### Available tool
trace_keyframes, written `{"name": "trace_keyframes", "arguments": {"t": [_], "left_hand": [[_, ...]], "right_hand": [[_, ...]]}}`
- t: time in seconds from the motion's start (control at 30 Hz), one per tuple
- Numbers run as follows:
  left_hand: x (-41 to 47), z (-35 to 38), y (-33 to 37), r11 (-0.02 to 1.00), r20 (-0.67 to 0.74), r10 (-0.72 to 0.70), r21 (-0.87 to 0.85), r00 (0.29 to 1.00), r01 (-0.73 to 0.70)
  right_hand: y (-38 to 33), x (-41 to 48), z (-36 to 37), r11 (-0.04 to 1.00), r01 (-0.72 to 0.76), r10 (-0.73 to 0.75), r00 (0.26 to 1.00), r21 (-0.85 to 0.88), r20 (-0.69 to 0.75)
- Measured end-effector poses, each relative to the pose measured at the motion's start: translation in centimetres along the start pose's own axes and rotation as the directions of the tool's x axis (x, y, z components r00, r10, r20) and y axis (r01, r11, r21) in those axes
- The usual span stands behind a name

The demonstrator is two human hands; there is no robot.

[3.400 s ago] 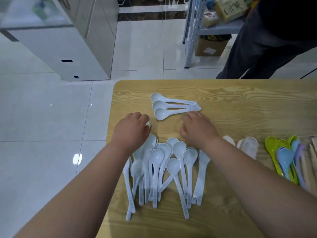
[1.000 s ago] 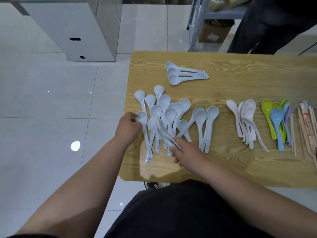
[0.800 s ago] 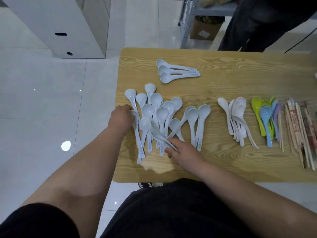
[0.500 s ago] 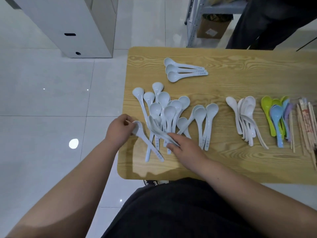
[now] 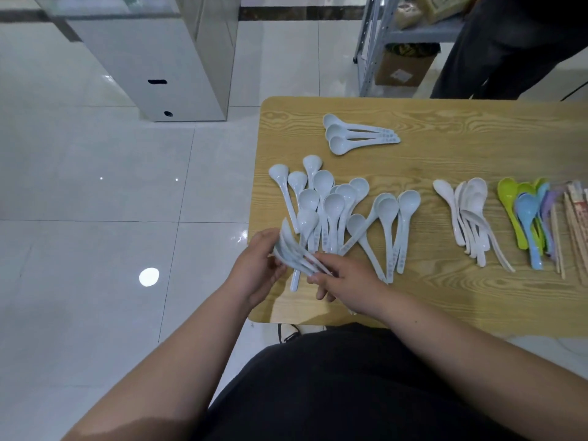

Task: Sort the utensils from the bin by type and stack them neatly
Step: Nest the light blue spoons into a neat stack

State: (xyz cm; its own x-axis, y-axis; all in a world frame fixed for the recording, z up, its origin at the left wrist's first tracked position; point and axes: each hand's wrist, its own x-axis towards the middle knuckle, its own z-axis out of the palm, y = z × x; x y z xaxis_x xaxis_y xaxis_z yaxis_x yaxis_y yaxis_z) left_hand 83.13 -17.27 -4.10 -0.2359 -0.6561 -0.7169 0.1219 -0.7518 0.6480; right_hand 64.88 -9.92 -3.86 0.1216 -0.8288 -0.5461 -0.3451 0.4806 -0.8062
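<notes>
Writing: small dark print sits near the handle ends of the pale blue spoons, way too tiny to read. The chopstick wrappers have red print, and that's a blur too.
Box label: the cardboard box [image 5: 404, 70] on the floor has a white sticker, unreadable.
Containers: that box sits under a metal shelf [image 5: 423, 30] at about 1 o'clock from the worktop's middle. Can't tell what's in it. The shelf carries some bagged packs, too fuzzy to name.
Left hand [image 5: 254, 272]: fingers curled round the bowl end of a small bunch of spoons [image 5: 294, 253], held just above the worktop's near left corner.
Right hand [image 5: 350, 286]: thumb and fingers pinch the handle end of the same bunch, so both hands are clamped on it.
Loose pile [image 5: 331, 205]: pale blue spoons fanned on the worktop [image 5: 445, 138], bowls pointing to 12 o'clock, handles crossing, right at 12 o'clock from the hands.
Stacked trio [image 5: 353, 135]: three matching spoons nested side by side at 12 o'clock from the pile, handles pointing to 3 o'clock, well apart from it.
White spoons [image 5: 471, 214]: a bundle at 3 o'clock from the pile.
Coloured spoons [image 5: 525, 214]: green, blue and purple, just beside the white ones, further toward 3 o'clock.
Chopsticks [image 5: 576, 218]: wrapped, at the 3 o'clock edge of the view, touching the coloured lot.
Bystander: another person's dark trouser legs [image 5: 509, 43] stand at 1 o'clock, beyond the worktop.
</notes>
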Motion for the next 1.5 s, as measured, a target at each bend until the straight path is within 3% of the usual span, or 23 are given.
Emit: {"name": "trace_keyframes", "arguments": {"t": [0.13, 0.23, 0.33, 0.4, 0.5, 0.57, 0.63, 0.7, 0.8, 0.87, 1.1, 1.3, 1.43, 1.5], "left_hand": [[0.0, 2.3, -0.1, 0.985, 0.126, 0.003, -0.172, 0.992, 0.019], [0.3, 3.7, 0.2, 0.987, 0.143, 0.050, -0.156, 0.988, -0.028], [0.6, 4.9, 0.6, 0.992, 0.118, 0.075, -0.106, 0.990, -0.063], [0.8, 5.4, 1.1, 0.979, 0.120, 0.075, -0.198, 0.990, -0.050], [1.5, 5.6, 1.6, 0.936, 0.131, 0.072, -0.352, 0.989, -0.021], [1.9, 5.8, 2.1, 0.941, 0.152, 0.062, -0.339, 0.986, -0.007], [2.2, 6.0, 2.7, 0.981, 0.160, 0.032, -0.194, 0.987, -0.001], [2.7, 5.8, 3.6, 0.999, 0.169, 0.017, 0.032, 0.986, -0.023], [3.6, 5.4, 4.7, 0.939, 0.173, 0.002, 0.339, 0.985, -0.062], [4.2, 5.7, 5.0, 0.879, 0.160, -0.008, 0.472, 0.987, -0.069], [6.3, 9.2, 5.3, 0.853, 0.143, 0.131, 0.488, 0.981, -0.185], [10.3, 13.5, 7.5, 0.715, 0.198, 0.275, 0.613, 0.941, -0.338], [14.2, 16.1, 9.7, 0.738, 0.167, 0.309, 0.579, 0.936, -0.347], [16.3, 17.0, 10.8, 0.669, 0.161, 0.386, 0.630, 0.909, -0.395]], "right_hand": [[0.1, -0.7, -0.2, 0.999, -0.044, 0.043, 0.998, 0.014, 0.042], [0.2, -1.2, -0.4, 0.998, -0.063, 0.061, 0.996, 0.029, 0.064], [0.6, -1.4, -1.0, 0.956, -0.158, 0.121, 0.980, 0.247, 0.159], [1.1, -1.7, -1.8, 0.888, -0.258, 0.164, 0.951, 0.381, 0.263], [1.9, -2.2, -3.0, 0.843, -0.330, 0.182, 0.918, 0.426, 0.352], [2.2, -2.1, -3.9, 0.835, -0.330, 0.196, 0.926, 0.439, 0.322], [2.0, -1.9, -4.9, 0.904, -0.263, 0.193, 0.954, 0.336, 0.229], [1.5, -1.7, -6.3, 0.984, -0.170, 0.163, 0.980, 0.057, 0.116], [1.1, -1.1, -8.4, 0.939, -0.096, 0.104, 0.995, -0.331, 0.006], [0.9, -0.4, -9.9, 0.886, -0.060, 0.061, 0.998, -0.461, -0.012], [-0.3, 3.0, -15.8, 0.806, 0.058, -0.009, 0.996, -0.588, 0.086], [-0.8, 8.2, -21.2, 0.896, 0.057, -0.004, 0.993, -0.440, 0.122], [-1.0, 11.8, -24.8, 0.915, 0.069, -0.048, 0.997, -0.397, 0.062], [-1.1, 13.5, -26.3, 0.908, 0.092, -0.083, 0.996, -0.408, 0.040]]}}
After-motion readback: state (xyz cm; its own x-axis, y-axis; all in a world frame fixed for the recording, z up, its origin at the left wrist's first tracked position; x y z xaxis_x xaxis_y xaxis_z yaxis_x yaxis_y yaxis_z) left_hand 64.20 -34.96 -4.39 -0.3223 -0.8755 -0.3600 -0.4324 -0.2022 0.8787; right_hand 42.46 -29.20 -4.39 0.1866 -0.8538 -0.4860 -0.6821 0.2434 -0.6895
